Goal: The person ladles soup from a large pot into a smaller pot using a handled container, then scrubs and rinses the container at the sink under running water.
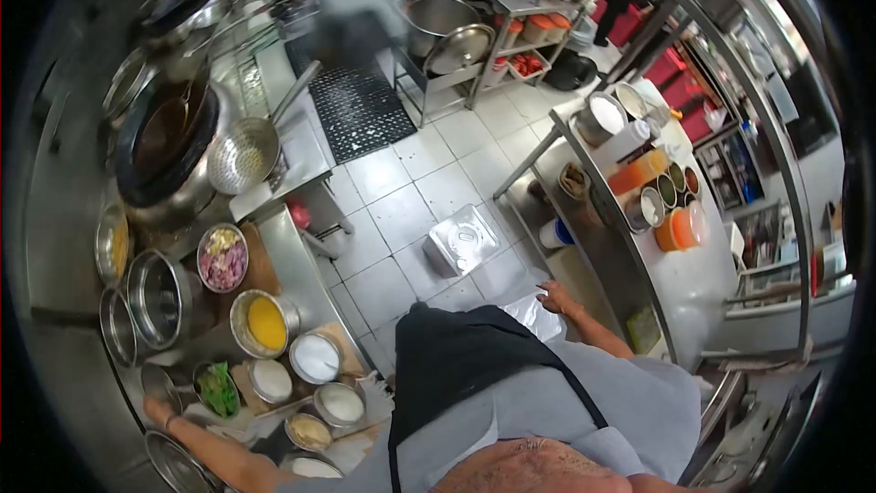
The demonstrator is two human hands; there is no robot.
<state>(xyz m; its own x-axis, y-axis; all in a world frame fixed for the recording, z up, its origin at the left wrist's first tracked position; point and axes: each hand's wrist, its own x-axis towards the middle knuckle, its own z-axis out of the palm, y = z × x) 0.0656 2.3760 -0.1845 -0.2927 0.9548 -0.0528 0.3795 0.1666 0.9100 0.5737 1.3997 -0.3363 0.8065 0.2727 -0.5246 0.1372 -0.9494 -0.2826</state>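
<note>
My left hand (159,411) reaches out at the lower left, at the near edge of a small metal bowl (162,387); its fingers are too small and partly hidden to tell whether they grip the rim. Beside that bowl is a bowl of green leaves (218,389). My right hand (558,299) hangs by my right side with its fingers apart and nothing in them. Below and beside it shows a shiny, clear, plastic-looking sheet or bag (532,315). A square metal container with a lid (464,239) stands on the floor ahead.
Left counter: bowls of chopped onion (224,260), yellow liquid (267,322) and white powder (316,358), plus a large wok (169,132) and a perforated ladle (244,156). A steel table with orange bottles (639,172) stands right. A black mat (356,110) and a blurred dark shape lie ahead.
</note>
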